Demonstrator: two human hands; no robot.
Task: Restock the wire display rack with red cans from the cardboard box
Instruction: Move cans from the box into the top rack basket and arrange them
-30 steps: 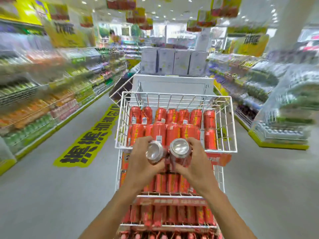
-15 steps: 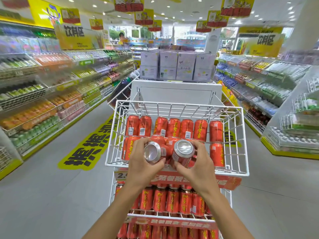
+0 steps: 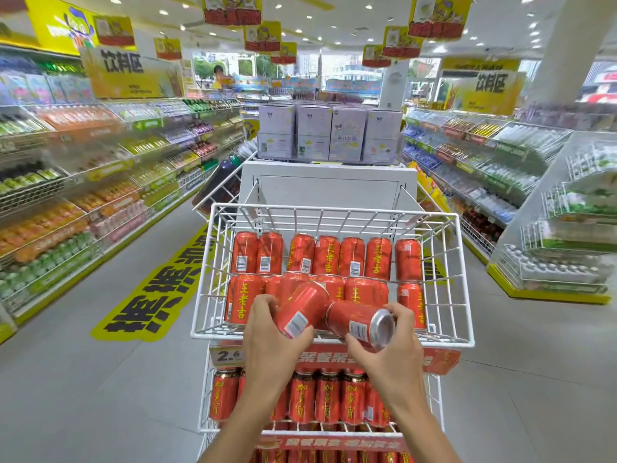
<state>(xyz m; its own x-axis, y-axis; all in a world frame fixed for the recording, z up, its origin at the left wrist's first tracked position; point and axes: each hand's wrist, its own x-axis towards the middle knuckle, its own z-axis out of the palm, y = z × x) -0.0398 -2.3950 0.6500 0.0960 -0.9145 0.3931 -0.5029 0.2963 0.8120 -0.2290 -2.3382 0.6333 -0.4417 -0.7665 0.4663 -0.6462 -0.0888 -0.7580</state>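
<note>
At front rim of top basket (image 3: 334, 210): left hand (image 3: 270, 332) grips one red can (image 3: 300, 309), right hand (image 3: 390, 349) grips second can (image 3: 360, 324); both tipped sideways, likely to lie atop stocked rows (image 3: 350, 259)

Pale boxes (image 3: 329, 133) atop white stand (image 3: 329, 185); stocked aisle shelves (image 3: 100, 182); yellow floor decal (image 3: 157, 292).

Both bare forearms reach up from the lower edge to mid-frame. The left hand (image 3: 270, 335) grips a tilted red metal can (image 3: 302, 309), and the right hand (image 3: 392, 352) grips a sideways red metal can (image 3: 359, 324).
</note>
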